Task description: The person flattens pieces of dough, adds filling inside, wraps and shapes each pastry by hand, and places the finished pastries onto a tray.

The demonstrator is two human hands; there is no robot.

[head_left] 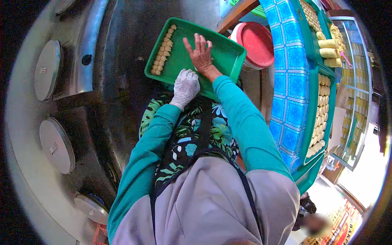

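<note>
A green plastic tray [224,51] lies before me, above my lap. Small pale dough balls [163,53] stand in close rows along its left side. My left hand [186,86], in a thin whitish glove, is closed over the tray's near edge; whatever is inside the fist is hidden. Bare and with its fingers spread, my right hand [200,54] hovers over the middle of the tray, just beyond the left one. Nothing shows in its fingers.
A white bucket with a red lid [257,45] stands right of the tray. Further right, a table with a blue checked cloth [288,81] bears green trays of dough pieces [320,110]. Round metal lids [57,145] line the left side. A glass cabinet [353,90] is far right.
</note>
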